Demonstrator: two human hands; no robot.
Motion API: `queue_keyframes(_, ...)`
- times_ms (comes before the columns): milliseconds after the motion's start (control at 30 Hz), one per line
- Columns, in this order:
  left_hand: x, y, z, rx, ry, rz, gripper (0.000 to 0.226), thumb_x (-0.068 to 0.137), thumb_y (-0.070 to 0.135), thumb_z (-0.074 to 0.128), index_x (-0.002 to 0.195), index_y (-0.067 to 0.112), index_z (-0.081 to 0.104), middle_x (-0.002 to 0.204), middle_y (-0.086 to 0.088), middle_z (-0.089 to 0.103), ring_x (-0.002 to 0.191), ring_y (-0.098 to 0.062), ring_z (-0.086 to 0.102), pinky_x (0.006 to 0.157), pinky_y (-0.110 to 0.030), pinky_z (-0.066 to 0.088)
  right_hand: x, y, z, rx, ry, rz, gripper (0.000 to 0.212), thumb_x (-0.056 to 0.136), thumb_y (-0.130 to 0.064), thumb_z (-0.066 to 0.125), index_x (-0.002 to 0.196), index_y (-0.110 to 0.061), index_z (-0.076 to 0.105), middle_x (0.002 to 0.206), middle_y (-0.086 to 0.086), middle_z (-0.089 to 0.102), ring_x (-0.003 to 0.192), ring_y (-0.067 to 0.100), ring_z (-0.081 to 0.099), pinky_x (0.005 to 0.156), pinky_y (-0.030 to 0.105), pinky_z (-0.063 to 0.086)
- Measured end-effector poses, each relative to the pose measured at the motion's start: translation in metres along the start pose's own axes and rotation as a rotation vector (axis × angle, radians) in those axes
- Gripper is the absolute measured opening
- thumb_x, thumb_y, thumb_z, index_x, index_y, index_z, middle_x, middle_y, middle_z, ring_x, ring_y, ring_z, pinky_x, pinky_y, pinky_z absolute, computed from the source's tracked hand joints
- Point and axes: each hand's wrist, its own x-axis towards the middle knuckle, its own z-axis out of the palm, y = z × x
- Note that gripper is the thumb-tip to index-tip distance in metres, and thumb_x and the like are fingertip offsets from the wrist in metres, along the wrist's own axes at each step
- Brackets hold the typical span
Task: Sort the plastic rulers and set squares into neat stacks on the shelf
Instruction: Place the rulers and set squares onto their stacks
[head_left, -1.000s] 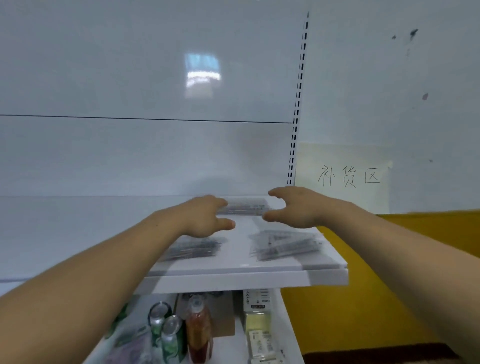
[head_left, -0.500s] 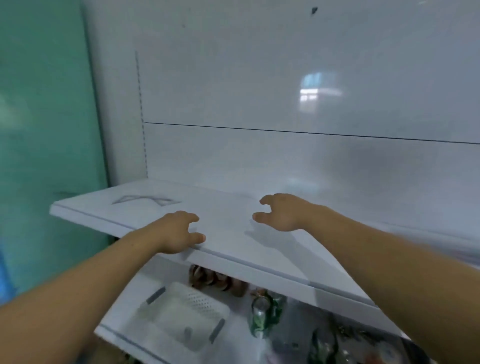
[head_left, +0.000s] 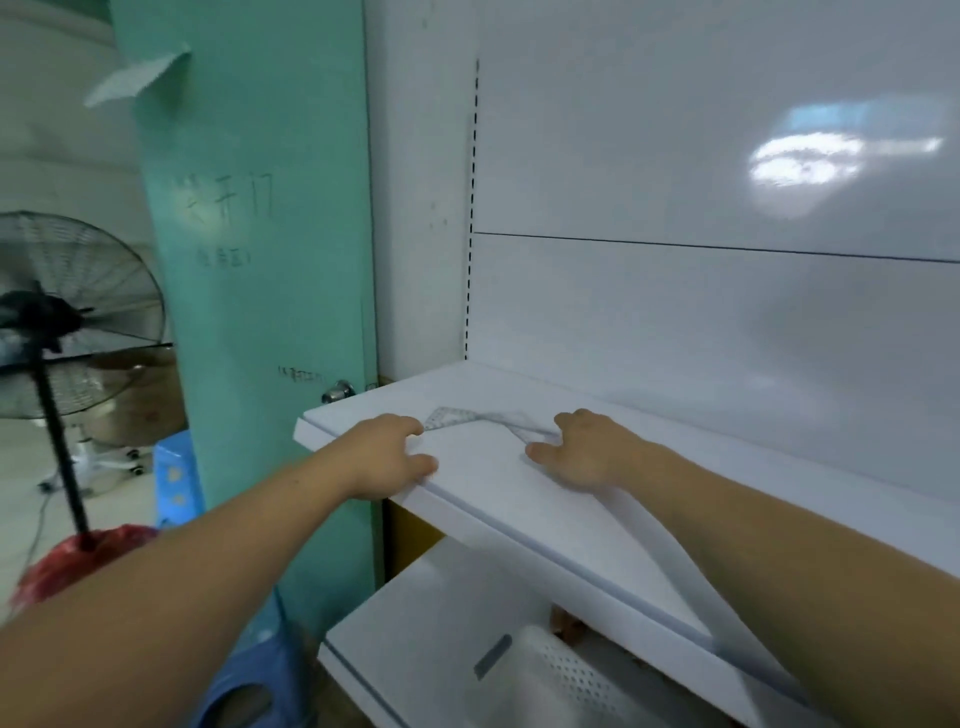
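While our empty left hand (head_left: 387, 457) curls loosely beside the set square (head_left: 467, 417) at the shelf (head_left: 519, 499) left end, we cannot tell whether our right hand (head_left: 589, 452) grips it.

The shelf (head_left: 519, 493) is plain white, and the set square (head_left: 467, 415) on it is clear with fine grey scale marks. At nine o'clock stands a mint-green door (head_left: 260, 260) with faint dark handwriting, then a black wire-grille fan (head_left: 67, 312) and a red bag (head_left: 78, 561). At six o'clock are a white basket (head_left: 571, 675) dotted with small holes and a blue stool (head_left: 249, 686).
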Motion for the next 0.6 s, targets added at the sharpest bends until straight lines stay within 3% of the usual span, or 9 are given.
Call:
queue_keyframes(67,0.032,-0.001,0.001,0.033,0.005,0.032,0.055,0.092,0.045,0.050,0.140,0.020,0.040,0.147,-0.003,0.038,0.131,-0.023,0.038,0.105,-0.032,0.032,0.030,-0.001,0.004,0.016,0.024,0.035,0.071,0.089,-0.067,0.033,0.132,-0.012,0.044,0.136,0.010,0.043,0.124,0.028,0.042,0.100,0.039,0.038)
queue_keyframes(133,0.065,-0.002,0.003,0.059,0.005,0.063,0.057,0.093,0.047,0.046,0.142,0.020,0.036,0.149,-0.002,0.036,0.133,-0.024,0.035,0.106,-0.034,0.030,0.061,-0.005,0.005,0.021,0.019,0.052,0.062,0.087,-0.068,0.036,0.108,-0.013,0.057,0.121,0.010,0.050,0.114,0.028,0.047,0.092,0.038,0.042)
queue_keyframes(233,0.108,-0.008,0.005,0.130,-0.088,0.064,0.069,0.092,0.055,0.040,0.149,0.023,0.020,0.155,-0.001,0.024,0.141,-0.027,0.019,0.114,-0.041,0.022,0.100,-0.012,0.002,0.063,0.015,0.052,0.050,0.085,-0.059,0.052,0.064,-0.013,0.045,0.075,0.005,0.051,0.076,0.020,0.051,0.059,0.025,0.036)
queue_keyframes(300,0.132,-0.015,0.004,0.188,-0.153,0.091,0.069,0.091,0.059,0.040,0.147,0.022,0.025,0.150,-0.004,0.029,0.136,-0.029,0.024,0.111,-0.042,0.026,0.114,-0.018,-0.003,0.162,-0.024,0.075,0.047,0.081,-0.044,0.066,0.056,-0.012,0.042,0.057,0.002,0.042,0.055,0.015,0.042,0.049,0.025,0.028)
queue_keyframes(333,0.141,-0.019,0.003,0.187,-0.173,0.111,0.067,0.089,0.059,0.043,0.144,0.022,0.032,0.144,-0.005,0.034,0.130,-0.028,0.031,0.107,-0.041,0.030,0.118,-0.021,-0.006,0.218,-0.050,0.092,0.041,0.078,-0.038,0.071,0.059,-0.010,0.048,0.057,0.002,0.044,0.053,0.014,0.042,0.049,0.025,0.029)
queue_keyframes(400,0.154,-0.025,-0.001,0.143,-0.203,0.156,0.064,0.085,0.059,0.051,0.137,0.023,0.042,0.130,-0.001,0.041,0.116,-0.021,0.043,0.096,-0.034,0.038,0.121,-0.024,-0.008,0.306,-0.073,0.120,0.032,0.075,-0.031,0.075,0.084,-0.004,0.062,0.067,0.003,0.052,0.059,0.016,0.045,0.054,0.024,0.032)
queue_keyframes(467,0.162,-0.028,-0.005,0.102,-0.216,0.185,0.063,0.079,0.060,0.059,0.129,0.024,0.047,0.118,0.004,0.045,0.103,-0.016,0.048,0.086,-0.030,0.042,0.123,-0.025,-0.005,0.360,-0.026,0.148,0.041,0.076,-0.029,0.075,0.106,-0.009,0.054,0.078,0.002,0.057,0.066,0.015,0.049,0.057,0.025,0.035)
queue_keyframes(600,0.174,-0.027,-0.010,0.137,-0.241,0.227,0.062,0.073,0.060,0.066,0.115,0.017,0.052,0.113,0.001,0.050,0.099,-0.019,0.053,0.084,-0.031,0.047,0.118,-0.030,0.003,0.342,0.151,0.226,0.033,0.086,-0.026,0.064,0.114,-0.019,0.050,0.100,-0.002,0.059,0.088,0.016,0.054,0.064,0.023,0.039)
